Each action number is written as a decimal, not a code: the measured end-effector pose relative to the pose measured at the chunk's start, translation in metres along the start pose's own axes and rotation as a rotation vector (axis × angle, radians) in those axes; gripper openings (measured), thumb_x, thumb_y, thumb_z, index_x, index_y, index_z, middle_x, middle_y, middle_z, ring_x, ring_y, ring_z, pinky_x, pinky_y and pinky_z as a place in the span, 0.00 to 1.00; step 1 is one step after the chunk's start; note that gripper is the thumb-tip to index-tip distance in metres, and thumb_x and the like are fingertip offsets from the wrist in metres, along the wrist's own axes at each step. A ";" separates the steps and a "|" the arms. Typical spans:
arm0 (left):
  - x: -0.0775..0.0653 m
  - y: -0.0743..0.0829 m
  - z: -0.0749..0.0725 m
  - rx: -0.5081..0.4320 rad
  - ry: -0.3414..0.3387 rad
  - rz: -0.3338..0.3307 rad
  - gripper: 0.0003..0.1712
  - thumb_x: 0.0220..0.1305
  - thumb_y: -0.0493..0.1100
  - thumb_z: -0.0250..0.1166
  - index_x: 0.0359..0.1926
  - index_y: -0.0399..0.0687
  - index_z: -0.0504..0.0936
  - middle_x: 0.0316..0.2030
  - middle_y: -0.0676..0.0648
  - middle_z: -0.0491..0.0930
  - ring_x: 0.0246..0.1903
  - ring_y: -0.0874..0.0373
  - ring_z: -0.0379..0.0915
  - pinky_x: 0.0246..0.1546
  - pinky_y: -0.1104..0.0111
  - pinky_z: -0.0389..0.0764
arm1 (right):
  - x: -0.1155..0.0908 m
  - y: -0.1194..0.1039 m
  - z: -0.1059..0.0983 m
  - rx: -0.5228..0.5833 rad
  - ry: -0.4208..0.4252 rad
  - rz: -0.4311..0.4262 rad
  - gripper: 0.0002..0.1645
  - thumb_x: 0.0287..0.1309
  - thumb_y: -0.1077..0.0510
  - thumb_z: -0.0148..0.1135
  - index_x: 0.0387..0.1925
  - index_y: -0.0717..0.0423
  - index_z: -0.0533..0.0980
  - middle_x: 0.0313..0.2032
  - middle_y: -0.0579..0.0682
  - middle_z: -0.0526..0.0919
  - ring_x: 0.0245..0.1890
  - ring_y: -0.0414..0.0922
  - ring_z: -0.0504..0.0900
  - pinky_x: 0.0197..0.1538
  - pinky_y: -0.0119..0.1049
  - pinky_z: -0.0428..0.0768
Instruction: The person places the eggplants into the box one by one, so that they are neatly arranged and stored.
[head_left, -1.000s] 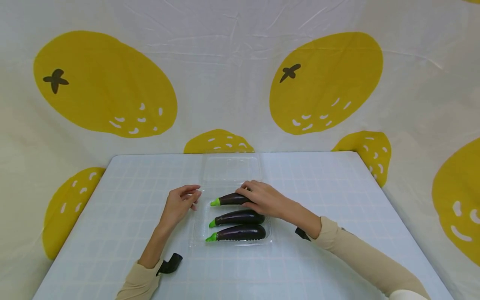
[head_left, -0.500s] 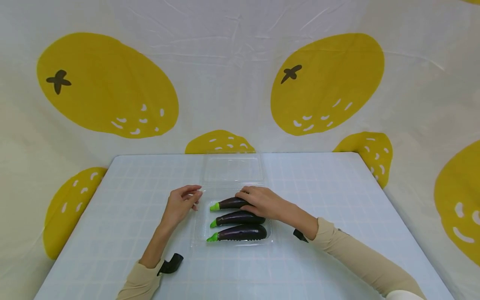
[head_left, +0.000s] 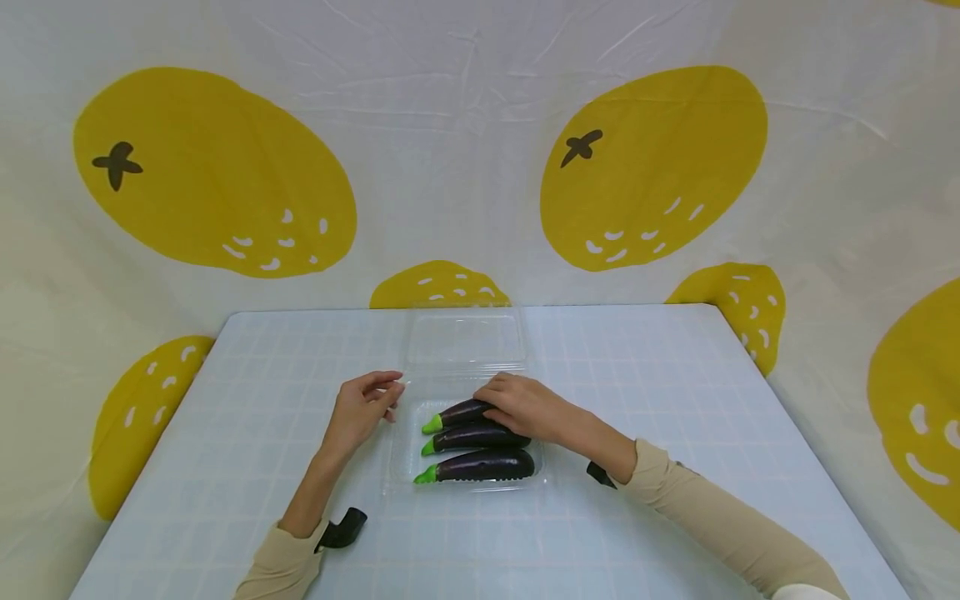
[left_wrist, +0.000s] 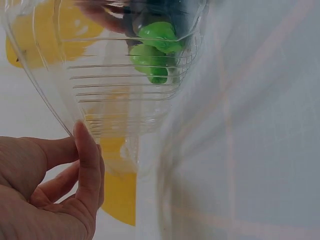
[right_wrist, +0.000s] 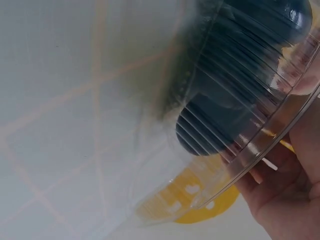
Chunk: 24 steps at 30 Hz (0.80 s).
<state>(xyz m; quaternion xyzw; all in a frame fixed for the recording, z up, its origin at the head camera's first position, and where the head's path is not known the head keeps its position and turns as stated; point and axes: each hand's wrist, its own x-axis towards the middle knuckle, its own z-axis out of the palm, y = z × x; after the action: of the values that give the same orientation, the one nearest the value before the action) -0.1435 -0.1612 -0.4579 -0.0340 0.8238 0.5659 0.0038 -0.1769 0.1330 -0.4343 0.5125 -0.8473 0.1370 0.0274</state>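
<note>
A clear plastic clamshell container (head_left: 405,437) lies unfolded on the table, with three dark purple eggplants in its tray. My left hand (head_left: 363,408) pinches the tray's left rim between thumb and finger, as the left wrist view (left_wrist: 65,185) also shows. Over the tray's far side, my right hand (head_left: 525,404) grips the farthest eggplant (head_left: 461,413) by its thick end, which the fingers hide. That eggplant lies slanted against the middle eggplant (head_left: 476,436). Nearest me is the third eggplant (head_left: 483,465). Their green stems (left_wrist: 160,35) point left.
The container's clear lid (head_left: 465,337) lies folded back behind the tray, reaching the table's far edge. A pale checked cloth covers the table (head_left: 637,533). Behind it hangs a white curtain (head_left: 450,167) printed with yellow fruit. Dark wrist cameras (head_left: 343,527) sit under the cuffs.
The right hand has moved the farthest eggplant toward me, from a gap behind the middle one to lying against it. The left hand has stayed at the tray's rim.
</note>
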 end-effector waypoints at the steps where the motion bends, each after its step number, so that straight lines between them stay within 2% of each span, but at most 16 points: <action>1: 0.000 0.000 0.000 0.003 0.000 -0.001 0.19 0.73 0.39 0.66 0.59 0.34 0.81 0.45 0.37 0.83 0.28 0.53 0.79 0.30 0.69 0.84 | 0.000 0.000 0.000 -0.007 0.002 -0.001 0.14 0.68 0.61 0.67 0.53 0.61 0.81 0.48 0.52 0.86 0.50 0.47 0.83 0.54 0.39 0.82; 8: 0.000 0.000 0.000 0.014 -0.003 -0.003 0.19 0.73 0.40 0.66 0.59 0.35 0.82 0.44 0.38 0.83 0.27 0.54 0.79 0.31 0.67 0.85 | -0.004 0.001 -0.001 -0.008 0.047 0.001 0.13 0.67 0.61 0.67 0.51 0.60 0.82 0.48 0.52 0.86 0.49 0.47 0.83 0.52 0.39 0.83; 15: 0.000 0.001 0.000 0.020 -0.007 0.001 0.19 0.72 0.40 0.66 0.59 0.34 0.82 0.44 0.37 0.83 0.26 0.54 0.79 0.31 0.65 0.86 | -0.014 0.004 -0.004 -0.034 0.109 0.049 0.13 0.67 0.61 0.68 0.51 0.61 0.82 0.46 0.51 0.85 0.45 0.46 0.83 0.49 0.37 0.84; 24: 0.004 0.004 0.000 0.076 0.006 -0.027 0.18 0.74 0.41 0.65 0.58 0.35 0.82 0.42 0.37 0.84 0.24 0.54 0.79 0.32 0.65 0.86 | -0.027 0.012 -0.004 -0.044 0.254 0.107 0.17 0.63 0.63 0.71 0.52 0.62 0.81 0.47 0.53 0.84 0.48 0.48 0.83 0.49 0.39 0.84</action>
<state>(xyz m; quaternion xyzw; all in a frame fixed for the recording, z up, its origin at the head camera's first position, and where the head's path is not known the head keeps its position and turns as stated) -0.1478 -0.1602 -0.4539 -0.0468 0.8441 0.5340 0.0101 -0.1750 0.1623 -0.4382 0.4444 -0.8659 0.1834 0.1381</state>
